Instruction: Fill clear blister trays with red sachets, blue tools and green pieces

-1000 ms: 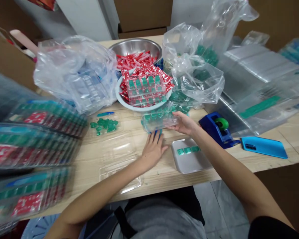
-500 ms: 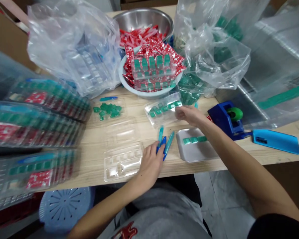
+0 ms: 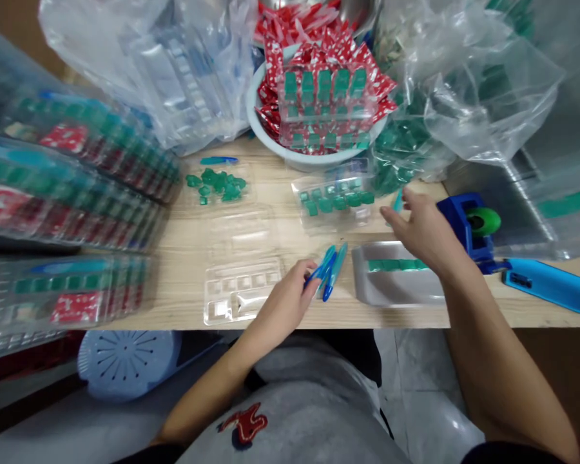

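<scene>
L hand (image 3: 290, 290) comes in low from the near edge of the table (image 3: 178, 290), fingers bent, w/ finger & thumb pinching pens (image 3: 335, 274). Near tray (image 3: 245, 298), by L hand, has no green bits in it. Tin (image 3: 399, 290), R of the pens, has a row of green bits (image 3: 396, 265). On the L side, rows of packs (image 3: 58, 299) look done, w/ green bits, red bags & pens in. R hand (image 3: 423, 225) is past the tin, arm stretched, fingers spread & loose, next to teal pen (image 3: 397, 203); can't tell if it touches. Mid tray (image 3: 336, 201) has green bits but no red bag seen, so prob. part done. Far back, bowl (image 3: 314, 159) has more red bags.
</scene>
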`<state>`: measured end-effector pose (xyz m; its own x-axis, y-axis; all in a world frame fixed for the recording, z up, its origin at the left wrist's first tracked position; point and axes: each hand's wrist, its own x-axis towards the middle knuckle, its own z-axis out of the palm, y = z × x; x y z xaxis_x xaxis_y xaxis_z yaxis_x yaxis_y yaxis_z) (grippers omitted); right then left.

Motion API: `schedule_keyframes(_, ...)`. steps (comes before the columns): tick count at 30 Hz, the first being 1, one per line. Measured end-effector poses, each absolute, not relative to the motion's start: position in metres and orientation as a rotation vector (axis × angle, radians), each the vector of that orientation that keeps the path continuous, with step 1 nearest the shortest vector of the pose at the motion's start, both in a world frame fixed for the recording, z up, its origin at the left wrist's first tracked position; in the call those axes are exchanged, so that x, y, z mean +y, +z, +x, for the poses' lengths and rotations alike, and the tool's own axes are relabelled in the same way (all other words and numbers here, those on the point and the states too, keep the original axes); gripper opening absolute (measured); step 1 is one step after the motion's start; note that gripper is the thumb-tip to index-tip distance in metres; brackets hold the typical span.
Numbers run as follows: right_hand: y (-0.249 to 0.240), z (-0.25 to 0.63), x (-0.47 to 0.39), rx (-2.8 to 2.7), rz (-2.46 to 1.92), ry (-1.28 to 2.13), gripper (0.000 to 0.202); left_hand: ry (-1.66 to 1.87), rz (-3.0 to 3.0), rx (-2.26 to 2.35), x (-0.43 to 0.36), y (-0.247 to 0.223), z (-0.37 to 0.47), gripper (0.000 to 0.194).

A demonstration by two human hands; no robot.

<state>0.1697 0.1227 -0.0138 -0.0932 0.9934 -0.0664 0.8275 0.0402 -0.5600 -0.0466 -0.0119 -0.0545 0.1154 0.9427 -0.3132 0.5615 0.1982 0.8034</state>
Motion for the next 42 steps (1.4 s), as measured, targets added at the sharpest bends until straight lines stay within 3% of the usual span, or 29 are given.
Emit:
schedule_keyframes(4, 0.002, 0.158, 0.083, -2.069, -1.504, 0.448, 0.038, 0.719, 1.202, 1.368, -0.021, -0.04, -0.086, 0.022)
schedule_keyframes(9, -0.002, 0.116, 0.036, -2.334, -0.987, 0.86, 0.03, 0.865, 1.12, 1.414, -0.032, -0.027, -0.112, 0.019)
schedule_keyframes(13, -0.018, 0.095, 0.022, -2.338, -0.9, 1.121, 0.027, 0.903, 1.282, 1.391, -0.04, -0.029, -0.119, 0.015)
schedule_keyframes(21, -0.056, 0.109, 0.023, -2.567, -1.003, 0.452, 0.029, 1.094, 1.699, 1.808, 0.001, -0.068, -0.192, 0.015)
schedule_keyframes(29, -0.061, 0.102, 0.009, -2.907, -0.896, 0.075, 0.034, 0.92, 1.758, 2.125, 0.053, -0.093, -0.224, 0.019)
schedule_keyframes(39, -0.052, 0.106, 0.021, -2.856, -0.756, 0.066, 0.021, 0.907, 1.755, 2.252, 0.06, -0.1, -0.219, 0.011)
schedule_keyframes(42, -0.04, 0.106, 0.019, -2.495, -0.887, 0.313, 0.021, 1.038, 1.715, 2.18, 0.05, -0.09, -0.218, 0.014)
